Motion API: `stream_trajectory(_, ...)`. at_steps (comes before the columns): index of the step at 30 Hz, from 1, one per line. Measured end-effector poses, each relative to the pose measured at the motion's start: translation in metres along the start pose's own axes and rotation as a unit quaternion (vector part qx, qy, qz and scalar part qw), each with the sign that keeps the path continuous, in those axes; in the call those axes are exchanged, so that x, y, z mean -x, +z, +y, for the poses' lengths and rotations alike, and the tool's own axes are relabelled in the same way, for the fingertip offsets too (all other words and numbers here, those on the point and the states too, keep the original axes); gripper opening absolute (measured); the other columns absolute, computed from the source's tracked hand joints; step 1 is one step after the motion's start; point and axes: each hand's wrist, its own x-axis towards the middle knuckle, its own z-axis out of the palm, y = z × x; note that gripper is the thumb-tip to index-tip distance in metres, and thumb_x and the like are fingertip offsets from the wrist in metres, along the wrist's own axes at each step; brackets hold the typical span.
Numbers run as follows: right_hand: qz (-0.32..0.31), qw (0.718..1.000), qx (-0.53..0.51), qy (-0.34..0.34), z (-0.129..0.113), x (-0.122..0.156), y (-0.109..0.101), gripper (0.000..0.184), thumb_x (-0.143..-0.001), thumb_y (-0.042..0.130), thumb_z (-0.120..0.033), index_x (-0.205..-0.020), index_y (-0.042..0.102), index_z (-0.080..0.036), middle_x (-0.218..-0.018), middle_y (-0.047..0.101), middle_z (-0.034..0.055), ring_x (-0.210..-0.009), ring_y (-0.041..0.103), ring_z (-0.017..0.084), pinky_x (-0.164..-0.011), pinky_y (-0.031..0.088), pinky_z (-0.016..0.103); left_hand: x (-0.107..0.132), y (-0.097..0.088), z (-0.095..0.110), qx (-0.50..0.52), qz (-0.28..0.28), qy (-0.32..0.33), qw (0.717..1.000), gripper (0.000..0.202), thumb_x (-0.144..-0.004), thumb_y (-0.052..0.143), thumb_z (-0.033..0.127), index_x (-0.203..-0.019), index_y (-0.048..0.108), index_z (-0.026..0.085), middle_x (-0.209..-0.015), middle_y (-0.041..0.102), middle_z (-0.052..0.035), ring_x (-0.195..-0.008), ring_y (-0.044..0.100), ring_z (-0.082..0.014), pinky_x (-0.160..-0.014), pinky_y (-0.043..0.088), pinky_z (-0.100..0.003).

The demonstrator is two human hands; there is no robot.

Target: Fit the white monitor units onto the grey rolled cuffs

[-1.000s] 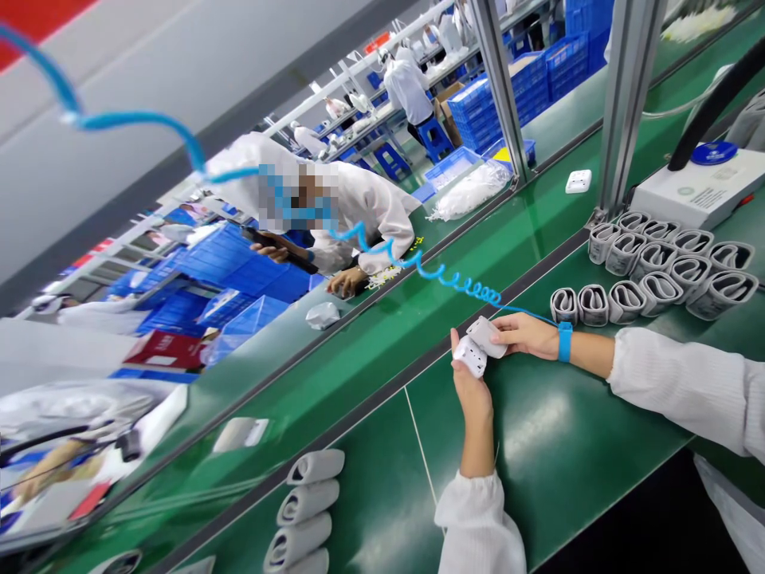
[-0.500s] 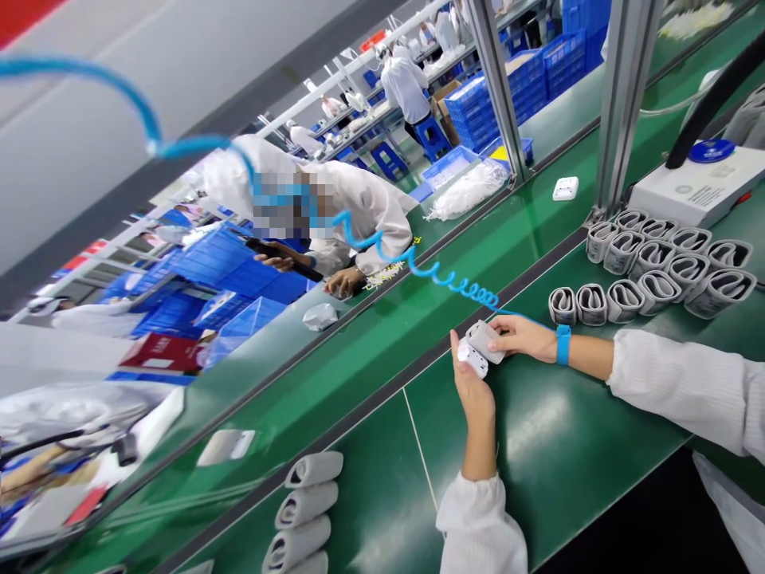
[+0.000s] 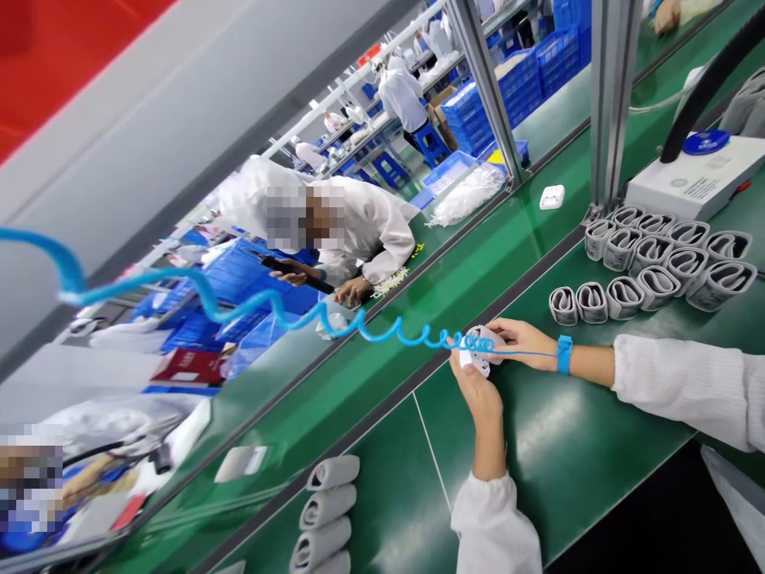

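Note:
Both my hands meet over the green bench (image 3: 555,446), closed on a small white plastic device (image 3: 478,353). My left hand (image 3: 478,395) grips it from below. My right hand (image 3: 519,343) pinches its top from the right, and its wrist carries a blue strap (image 3: 563,355). From the strap a blue coiled cord (image 3: 382,328) stretches left across the device, hiding part of it.
Rolled grey cuffs (image 3: 651,275) lie in rows at the right, more (image 3: 323,510) at the bottom. A white box with a black hose (image 3: 693,175) stands far right. A metal post (image 3: 610,96) rises behind. White parts (image 3: 552,197) ride the conveyor; a person in white (image 3: 358,231) leans opposite.
The coiled cord has swung down and now runs low across the belt and over the device. My hands stay together on the device. White parts on the conveyor have drifted left.

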Motion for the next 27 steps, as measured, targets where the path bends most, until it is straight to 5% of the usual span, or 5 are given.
stream_trajectory(5, -0.004, 0.993, 0.06, -0.102, 0.012, -0.006, -0.01, 0.058, -0.088, 0.092, -0.04, -0.138, 0.07, -0.021, -0.141, 0.069, 0.013, -0.135, 0.066, 0.031, -0.123, 0.051, 0.054, -0.002, -0.005, 0.002, 0.024, 0.013, -0.013, 1.0, 0.064, -0.112, 0.054, 0.059, -0.164, 0.059, 0.024, -0.169, 0.059, -0.012, -0.159, 0.052, -0.0311, -0.132, 0.042, -0.043)
stream_trajectory(9, -0.017, 0.976, 0.17, -0.132, 0.012, -0.006, -0.017, 0.053, -0.092, 0.084, -0.022, -0.143, 0.072, -0.026, -0.161, 0.058, 0.0147, -0.155, 0.052, 0.034, -0.132, 0.04, 0.057, -0.007, -0.005, -0.001, 0.074, 0.022, -0.082, 0.994, 0.054, -0.1, 0.075, 0.051, -0.145, 0.076, 0.02, -0.149, 0.075, -0.0126, -0.144, 0.067, -0.0345, -0.123, 0.053, -0.046)
stream_trajectory(15, -0.04, 0.955, 0.246, -0.159, 0.003, -0.003, -0.016, 0.068, -0.085, 0.067, 0.001, -0.146, 0.072, -0.027, -0.175, 0.048, 0.0123, -0.165, 0.042, 0.031, -0.136, 0.034, 0.055, -0.011, -0.007, -0.002, 0.149, 0.028, -0.161, 0.975, 0.061, -0.087, 0.087, 0.057, -0.131, 0.079, 0.016, -0.127, 0.082, -0.015, -0.12, 0.078, -0.0352, -0.102, 0.065, -0.048)
stream_trajectory(27, -0.094, 0.944, 0.272, -0.159, -0.015, 0.009, -0.01, 0.079, -0.083, 0.055, 0.008, -0.151, 0.072, -0.028, -0.183, 0.039, 0.0076, -0.169, 0.037, 0.027, -0.138, 0.034, 0.051, -0.017, -0.021, -0.009, 0.139, -0.031, -0.178, 0.974, 0.055, -0.082, 0.092, 0.042, -0.127, 0.072, 0.017, -0.123, 0.083, -0.0158, -0.111, 0.082, -0.0314, -0.095, 0.066, -0.044)
